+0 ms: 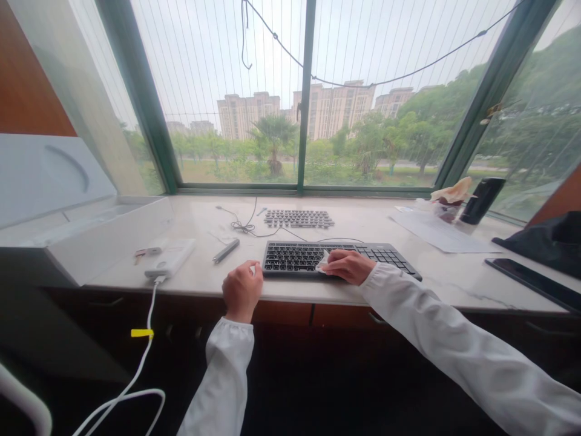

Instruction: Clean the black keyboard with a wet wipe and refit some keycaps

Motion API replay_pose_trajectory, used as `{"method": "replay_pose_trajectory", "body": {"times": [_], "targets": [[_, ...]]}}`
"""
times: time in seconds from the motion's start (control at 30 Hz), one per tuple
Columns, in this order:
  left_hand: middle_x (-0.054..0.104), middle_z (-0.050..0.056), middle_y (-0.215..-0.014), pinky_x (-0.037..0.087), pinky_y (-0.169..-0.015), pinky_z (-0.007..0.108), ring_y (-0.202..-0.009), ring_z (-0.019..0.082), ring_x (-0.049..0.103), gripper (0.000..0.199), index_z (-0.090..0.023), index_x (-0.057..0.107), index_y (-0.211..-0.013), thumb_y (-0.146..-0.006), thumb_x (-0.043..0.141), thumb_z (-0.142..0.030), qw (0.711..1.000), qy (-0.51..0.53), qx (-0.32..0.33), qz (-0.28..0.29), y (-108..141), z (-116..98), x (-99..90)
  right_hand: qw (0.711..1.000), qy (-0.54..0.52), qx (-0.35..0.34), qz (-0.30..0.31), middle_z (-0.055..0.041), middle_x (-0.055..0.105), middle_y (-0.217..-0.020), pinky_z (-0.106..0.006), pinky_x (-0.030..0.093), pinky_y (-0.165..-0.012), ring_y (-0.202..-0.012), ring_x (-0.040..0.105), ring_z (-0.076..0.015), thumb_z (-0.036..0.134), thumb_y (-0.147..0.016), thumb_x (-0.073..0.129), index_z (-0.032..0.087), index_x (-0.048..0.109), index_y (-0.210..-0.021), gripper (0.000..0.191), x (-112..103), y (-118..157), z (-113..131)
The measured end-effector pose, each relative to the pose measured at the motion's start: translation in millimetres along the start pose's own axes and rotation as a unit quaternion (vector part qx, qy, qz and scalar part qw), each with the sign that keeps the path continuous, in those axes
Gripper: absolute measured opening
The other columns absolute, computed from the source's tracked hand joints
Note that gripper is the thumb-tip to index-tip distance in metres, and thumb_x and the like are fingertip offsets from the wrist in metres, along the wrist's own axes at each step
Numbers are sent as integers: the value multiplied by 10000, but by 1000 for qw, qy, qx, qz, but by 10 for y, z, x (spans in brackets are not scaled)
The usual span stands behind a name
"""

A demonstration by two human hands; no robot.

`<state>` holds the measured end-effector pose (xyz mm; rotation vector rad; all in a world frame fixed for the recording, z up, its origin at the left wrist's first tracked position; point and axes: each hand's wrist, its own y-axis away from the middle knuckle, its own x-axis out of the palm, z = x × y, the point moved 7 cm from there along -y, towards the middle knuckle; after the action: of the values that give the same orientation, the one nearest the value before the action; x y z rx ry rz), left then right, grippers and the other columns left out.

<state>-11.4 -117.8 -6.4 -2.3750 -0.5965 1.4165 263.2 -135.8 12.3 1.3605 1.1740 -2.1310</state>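
A black keyboard lies near the front edge of the counter; its key positions look bare of caps, with small square outlines showing. My right hand pinches a crumpled white tissue and presses it on the middle of the keyboard, hiding part of the keys there. At the keyboard's left front corner, my left hand is closed, its thumb and curled fingers against that edge. Behind the keyboard, many loose keycaps are laid out in rows. A thin cable runs behind it to a coiled bundle.
Left of the keyboard lie a dark pen-like stick, a white power adapter with a cable, and a large open white box. To the right are a paper sheet, a black cylinder and a phone. Windows stand behind.
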Motion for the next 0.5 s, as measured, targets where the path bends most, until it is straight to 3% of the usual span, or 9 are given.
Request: {"method": "replay_pose_trajectory", "body": {"times": [0.23, 0.5], "targets": [[702, 47, -732, 371, -619, 290, -705, 231, 643, 334, -287, 761, -903, -868, 524, -520, 1000, 14, 14, -4, 8, -7, 0, 998, 23, 17, -63, -75, 643, -843, -259, 499, -684, -724, 610, -141, 323, -943, 507, 268, 754, -1018, 264, -28, 122, 10], [692, 14, -704, 318, -576, 287, -657, 219, 619, 283, -327, 754, -861, -847, 542, -515, 1000, 9, 17, -5, -5, 21, 27, 997, 54, 7, -50, -61, 647, -809, -226, 494, -666, -693, 608, -118, 308, -948, 510, 232, 754, -1010, 263, -180, 317, -58]]}}
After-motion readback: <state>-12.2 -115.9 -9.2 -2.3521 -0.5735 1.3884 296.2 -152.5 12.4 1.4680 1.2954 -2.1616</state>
